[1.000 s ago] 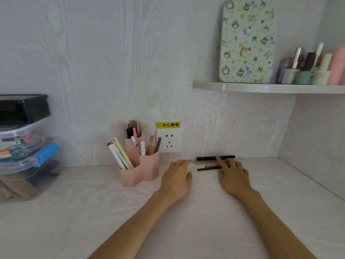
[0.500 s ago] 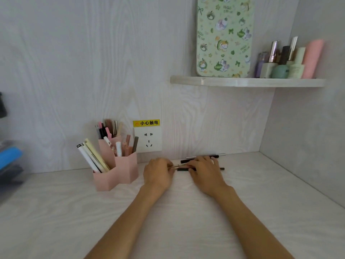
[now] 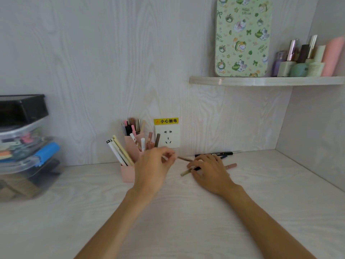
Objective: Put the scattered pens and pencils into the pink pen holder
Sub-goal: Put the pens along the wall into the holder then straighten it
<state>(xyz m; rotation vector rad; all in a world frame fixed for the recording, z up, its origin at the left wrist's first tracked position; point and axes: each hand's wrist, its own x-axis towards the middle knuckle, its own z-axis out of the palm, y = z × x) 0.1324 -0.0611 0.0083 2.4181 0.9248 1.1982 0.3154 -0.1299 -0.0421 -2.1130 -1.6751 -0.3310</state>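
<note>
Presently I see the left hand [image 3: 155, 165] raised just off the desk [image 3: 186, 221], its fingers curled and pinching one end of a slim brown pencil [image 3: 183, 159]. The pencil's long axis runs roughly from 9 to 3 o'clock, its free end pointing toward the right hand [image 3: 209, 171]. The pink pen holder [image 3: 128, 171] stands at about 9 o'clock from the left hand, just beside it and partly hidden behind it; several pens already stand in its compartments, leaning toward 11 o'clock. I judge the left hand the nearer one for the drop, since the right hand lies well to the 3 o'clock side of the holder.

The right hand rests low on the desk, fingers bent over a tan-and-black pen [image 3: 188, 171] whose long axis runs from 8 to 2 o'clock; the grip looks like a light pinch, though the fingertips are partly hidden. Past the right hand, at its 12 o'clock, a black pen [image 3: 214, 154] lies along the wall from 9 to 3 o'clock, and a pinkish pen [image 3: 231, 166] pokes out at its 3 o'clock.

In my judgement, the coming move turns on swinging the pencil from horizontal to upright, then carrying it toward 9 o'clock over an open compartment.
</note>
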